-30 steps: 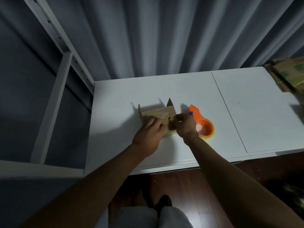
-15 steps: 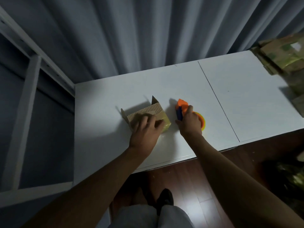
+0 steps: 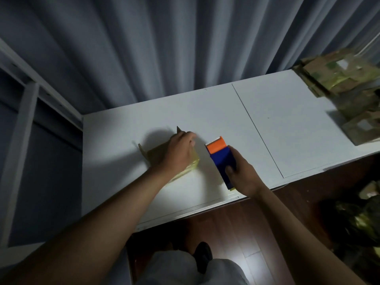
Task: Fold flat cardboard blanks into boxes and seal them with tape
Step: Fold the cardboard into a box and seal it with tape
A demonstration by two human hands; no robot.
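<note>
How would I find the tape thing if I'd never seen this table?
Start at the white table in front of the grey curtain. Near its front edge, the right hand grips the tape dispenser, just right of the cardboard box. It is the only bright thing there: blue body, orange front end.

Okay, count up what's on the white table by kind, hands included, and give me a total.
Hands: 2, the left hand on the part-folded cardboard box, the right hand gripping the tape dispenser
Part-folded cardboard boxes: 1
Tape dispensers: 1
Piles of cardboard at the table's far right: 1, too blurred to count its pieces
Total: 5
</note>
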